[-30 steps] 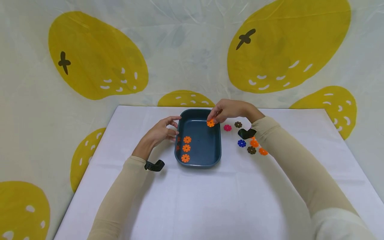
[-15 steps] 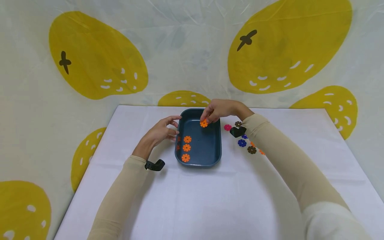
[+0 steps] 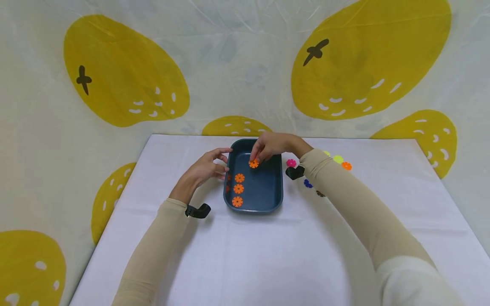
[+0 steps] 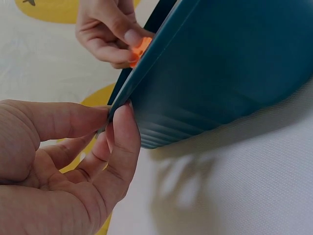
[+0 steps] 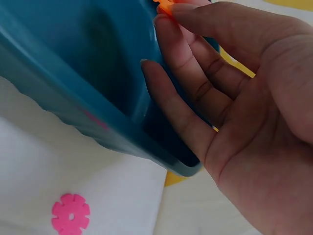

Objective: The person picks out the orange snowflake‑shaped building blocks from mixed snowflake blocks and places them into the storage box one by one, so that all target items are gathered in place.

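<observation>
A dark blue plastic tray (image 3: 262,191) stands on the white table. My left hand (image 3: 203,168) pinches its left rim between thumb and finger, as the left wrist view shows. Over the tray's far part, my right hand (image 3: 273,144) holds an orange flower-shaped disc (image 3: 254,163) between thumb and fingertips. That same orange disc (image 5: 166,7) peeks in at the top of the right wrist view. Along the tray's left side, three orange discs (image 3: 239,188) lie in a column on the floor, apart from the held one.
Right of the tray lie loose discs: a pink one (image 3: 291,163), a blue one (image 3: 308,183), a brown one (image 3: 320,194), a yellow-green one (image 3: 338,159) and an orange one (image 3: 346,165). My right sleeve (image 3: 344,204) covers part of this group. A fruit-print cloth (image 3: 237,63) hangs behind the table.
My right hand has moved left over the tray and slightly lower, carrying the orange disc. Its forearm now covers other loose discs and uncovers yellow-green ones. My left hand stays on the rim.
</observation>
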The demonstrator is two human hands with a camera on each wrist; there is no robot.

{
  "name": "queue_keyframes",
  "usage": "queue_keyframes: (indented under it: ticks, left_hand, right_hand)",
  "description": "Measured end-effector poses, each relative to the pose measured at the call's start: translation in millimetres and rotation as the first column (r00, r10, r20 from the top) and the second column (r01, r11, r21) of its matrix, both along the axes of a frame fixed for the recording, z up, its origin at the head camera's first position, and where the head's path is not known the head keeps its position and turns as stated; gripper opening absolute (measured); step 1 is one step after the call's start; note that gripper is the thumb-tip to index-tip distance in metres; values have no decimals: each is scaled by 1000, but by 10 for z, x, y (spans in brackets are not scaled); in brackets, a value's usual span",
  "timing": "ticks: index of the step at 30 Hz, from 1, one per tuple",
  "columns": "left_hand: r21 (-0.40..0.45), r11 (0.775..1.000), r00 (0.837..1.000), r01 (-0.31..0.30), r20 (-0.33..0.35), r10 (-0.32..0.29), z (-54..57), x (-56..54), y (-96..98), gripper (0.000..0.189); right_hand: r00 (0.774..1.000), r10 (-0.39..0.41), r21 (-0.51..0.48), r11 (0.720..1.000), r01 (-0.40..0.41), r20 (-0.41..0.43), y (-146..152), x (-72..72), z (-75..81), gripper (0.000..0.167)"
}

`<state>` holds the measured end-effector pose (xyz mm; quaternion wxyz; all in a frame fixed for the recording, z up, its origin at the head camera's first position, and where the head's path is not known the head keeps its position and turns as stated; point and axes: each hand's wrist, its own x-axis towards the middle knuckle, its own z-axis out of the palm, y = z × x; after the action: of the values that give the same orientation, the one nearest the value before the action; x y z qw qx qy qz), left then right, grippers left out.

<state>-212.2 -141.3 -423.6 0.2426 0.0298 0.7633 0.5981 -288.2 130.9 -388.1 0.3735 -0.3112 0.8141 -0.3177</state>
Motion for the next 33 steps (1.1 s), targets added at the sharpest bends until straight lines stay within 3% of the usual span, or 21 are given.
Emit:
queue_keyframes:
  ticks: [15,33]
  left_hand:
    - [-13,1000,1000,6,-7,-6,-21,-5,-6,70]
    - [-15,1000,1000,13,-6,-13,-21,-5,-14,70]
  right_hand:
    - [995,87,48,995,-84,-51,-109,5,-219,28]
    - [984,162,64,985,-157,-76,-181,45,-212,48]
